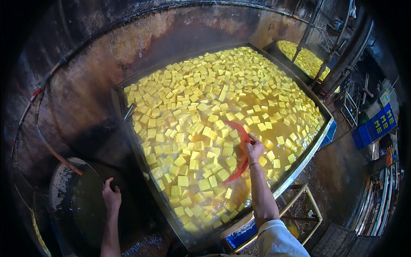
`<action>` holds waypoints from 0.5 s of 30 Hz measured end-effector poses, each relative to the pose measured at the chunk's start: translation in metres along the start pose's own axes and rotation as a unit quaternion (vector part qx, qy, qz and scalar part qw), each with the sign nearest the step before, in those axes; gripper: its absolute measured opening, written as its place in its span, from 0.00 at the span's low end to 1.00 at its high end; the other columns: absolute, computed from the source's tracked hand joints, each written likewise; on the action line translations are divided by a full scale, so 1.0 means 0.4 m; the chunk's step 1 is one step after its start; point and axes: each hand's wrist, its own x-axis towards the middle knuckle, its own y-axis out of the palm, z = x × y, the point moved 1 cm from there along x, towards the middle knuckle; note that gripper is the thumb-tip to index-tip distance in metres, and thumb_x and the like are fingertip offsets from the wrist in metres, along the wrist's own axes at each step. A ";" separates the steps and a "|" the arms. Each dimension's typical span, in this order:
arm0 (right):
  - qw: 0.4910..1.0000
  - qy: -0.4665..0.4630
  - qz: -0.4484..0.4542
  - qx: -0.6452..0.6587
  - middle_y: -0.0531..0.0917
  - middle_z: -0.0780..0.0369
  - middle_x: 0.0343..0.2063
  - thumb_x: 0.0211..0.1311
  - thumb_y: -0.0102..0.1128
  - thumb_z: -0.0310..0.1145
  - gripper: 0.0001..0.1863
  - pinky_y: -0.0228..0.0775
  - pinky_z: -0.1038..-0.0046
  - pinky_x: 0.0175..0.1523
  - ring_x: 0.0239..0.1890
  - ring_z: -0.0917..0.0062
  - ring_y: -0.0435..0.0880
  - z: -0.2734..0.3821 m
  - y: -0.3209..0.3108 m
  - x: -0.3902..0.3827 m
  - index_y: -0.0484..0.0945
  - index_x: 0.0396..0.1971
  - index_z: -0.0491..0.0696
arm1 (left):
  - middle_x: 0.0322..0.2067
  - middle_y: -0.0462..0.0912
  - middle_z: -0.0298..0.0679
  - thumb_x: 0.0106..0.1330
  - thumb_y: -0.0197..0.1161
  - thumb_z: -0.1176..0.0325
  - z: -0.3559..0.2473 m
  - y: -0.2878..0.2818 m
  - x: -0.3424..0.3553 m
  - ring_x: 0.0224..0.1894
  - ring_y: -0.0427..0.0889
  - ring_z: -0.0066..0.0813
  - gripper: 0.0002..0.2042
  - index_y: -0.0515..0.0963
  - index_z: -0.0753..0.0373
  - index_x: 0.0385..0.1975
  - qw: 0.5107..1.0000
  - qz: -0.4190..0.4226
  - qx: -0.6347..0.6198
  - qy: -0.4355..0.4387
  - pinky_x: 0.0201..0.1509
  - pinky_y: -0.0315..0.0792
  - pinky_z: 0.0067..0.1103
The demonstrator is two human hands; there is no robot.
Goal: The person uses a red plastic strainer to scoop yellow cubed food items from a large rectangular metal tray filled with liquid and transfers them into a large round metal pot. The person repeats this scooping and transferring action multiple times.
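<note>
My right hand (254, 150) grips the rim of a red plastic scoop or basket (242, 152), partly sunk among yellow cubes (188, 98) floating in cloudy yellow liquid. They fill a large square metal vat (327, 113), with haze over its surface. At the lower left, my left hand (111, 195) is loosely curled with fingers apart, near the edge of a round tub (60, 184) of dark water; I cannot tell whether it touches that edge.
A hose (60, 158) runs down the stained wall into the tub. A second vat of yellow cubes (299, 55) stands behind upright pipes at the back right. Blue crates (372, 130), a metal frame (316, 201) and stacked slats (376, 201) are at the right.
</note>
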 end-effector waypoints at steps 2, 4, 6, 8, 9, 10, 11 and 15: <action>1.000 0.004 0.001 0.007 0.88 0.59 0.27 0.40 0.63 0.28 0.24 0.75 0.76 0.35 0.26 0.80 0.84 -0.020 -0.002 -0.001 0.85 0.44 0.52 | 0.47 0.77 0.53 0.57 0.60 0.78 0.013 0.005 -0.001 0.52 0.75 0.53 0.19 0.73 0.61 0.50 1.000 -0.002 -0.002 -0.002 0.57 0.69 0.38; 0.998 0.027 -0.007 0.051 0.87 0.58 0.28 0.38 0.64 0.31 0.25 0.76 0.73 0.37 0.25 0.77 0.84 -0.032 -0.009 0.004 0.85 0.44 0.54 | 0.47 0.77 0.53 0.56 0.60 0.78 -0.013 0.001 -0.006 0.52 0.75 0.53 0.19 0.73 0.61 0.49 1.000 0.003 -0.001 -0.003 0.56 0.69 0.39; 0.996 0.026 -0.029 0.081 0.88 0.58 0.27 0.37 0.64 0.29 0.25 0.75 0.75 0.36 0.25 0.79 0.83 -0.053 -0.009 0.001 0.85 0.44 0.53 | 0.46 0.77 0.54 0.55 0.61 0.78 -0.018 -0.002 -0.009 0.51 0.75 0.53 0.19 0.73 0.62 0.49 1.000 -0.005 0.001 0.002 0.56 0.69 0.39; 0.991 0.050 -0.015 0.121 0.88 0.59 0.27 0.36 0.65 0.28 0.26 0.74 0.75 0.35 0.24 0.81 0.82 -0.051 -0.002 0.000 0.85 0.44 0.52 | 0.45 0.77 0.54 0.55 0.61 0.78 -0.002 0.009 -0.011 0.50 0.76 0.53 0.20 0.73 0.62 0.49 1.000 -0.026 0.002 0.015 0.55 0.70 0.39; 0.985 0.065 -0.014 0.161 0.87 0.61 0.26 0.35 0.65 0.26 0.27 0.73 0.77 0.34 0.24 0.82 0.81 -0.049 -0.003 -0.006 0.85 0.44 0.50 | 0.47 0.76 0.54 0.54 0.61 0.77 -0.004 0.006 -0.015 0.52 0.74 0.53 0.21 0.72 0.63 0.50 1.000 -0.019 0.003 -0.002 0.57 0.68 0.39; 0.981 0.070 -0.014 0.181 0.87 0.62 0.26 0.34 0.64 0.25 0.27 0.73 0.78 0.34 0.24 0.82 0.81 -0.048 -0.008 -0.014 0.85 0.44 0.49 | 0.50 0.75 0.55 0.53 0.62 0.77 -0.007 0.002 -0.017 0.54 0.73 0.53 0.22 0.71 0.63 0.51 1.000 -0.013 0.004 -0.020 0.58 0.67 0.39; 0.977 0.076 -0.015 0.201 0.87 0.62 0.26 0.34 0.64 0.24 0.27 0.73 0.78 0.34 0.24 0.82 0.81 -0.048 -0.015 -0.023 0.85 0.44 0.48 | 0.52 0.73 0.55 0.53 0.62 0.76 -0.012 -0.003 -0.019 0.56 0.72 0.53 0.23 0.71 0.64 0.52 0.999 -0.006 0.006 -0.036 0.60 0.66 0.40; 0.953 0.102 0.010 0.286 0.85 0.60 0.29 0.37 0.59 0.16 0.29 0.74 0.79 0.35 0.27 0.80 0.81 -0.089 -0.040 -0.023 0.81 0.48 0.39 | 0.63 0.61 0.55 0.51 0.63 0.75 -0.155 -0.030 -0.082 0.64 0.61 0.53 0.27 0.67 0.66 0.55 0.968 -0.165 0.157 0.108 0.65 0.57 0.42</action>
